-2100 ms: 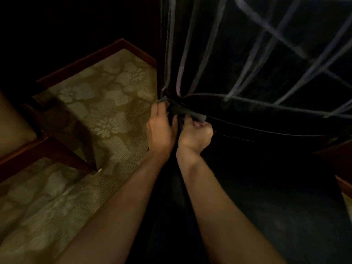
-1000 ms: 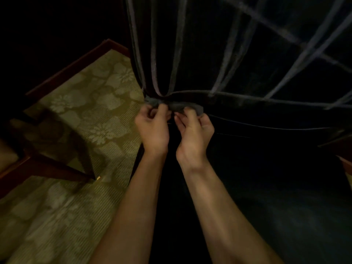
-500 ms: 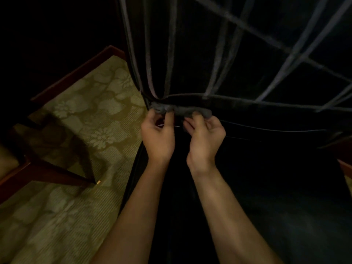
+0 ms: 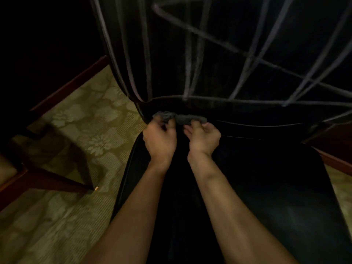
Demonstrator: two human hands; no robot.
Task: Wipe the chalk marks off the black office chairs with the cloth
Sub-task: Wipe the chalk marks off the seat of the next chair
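A dim room with an olive carpet point(image 4: 80, 130) woven in pale flower shapes and edged by a reddish wooden skirting point(image 4: 70, 86); a dark wooden chair leg point(image 4: 57, 184) stands at the left. The black chair point(image 4: 266, 187) fills the right side, its matte upholstered backrest point(image 4: 219, 63) crossed by dusty pale chalk marks point(image 4: 192, 35), straight strokes running vertical and diagonal. The cloth point(image 4: 181, 117), grey, nubby and crumpled into a short roll, lies with its long axis left to right along the crease where backrest meets seat. The left hand point(image 4: 160, 138) and right hand point(image 4: 203, 138) each pinch 1 end of it with curled fingers.
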